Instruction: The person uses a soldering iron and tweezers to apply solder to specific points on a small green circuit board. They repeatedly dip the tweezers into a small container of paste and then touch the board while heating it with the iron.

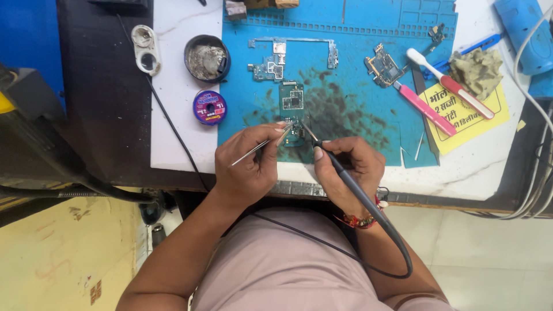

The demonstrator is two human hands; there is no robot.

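A small green circuit board (292,106) lies on the blue work mat (351,75), near its front edge. My left hand (246,164) grips metal tweezers (259,147) whose tips rest on the board's lower end. My right hand (345,167) holds a black soldering iron (345,175) like a pen, its thin tip touching the board beside the tweezers. The iron's black cord (397,242) loops down past my wrist.
Other circuit boards (271,66) (383,66), two toothbrushes (449,83), a pink-handled tool (423,108), a dirty rag (478,69) and a yellow paper (466,112) lie on the right. A round tin (206,57) and a solder-wick spool (209,107) stand left of the mat.
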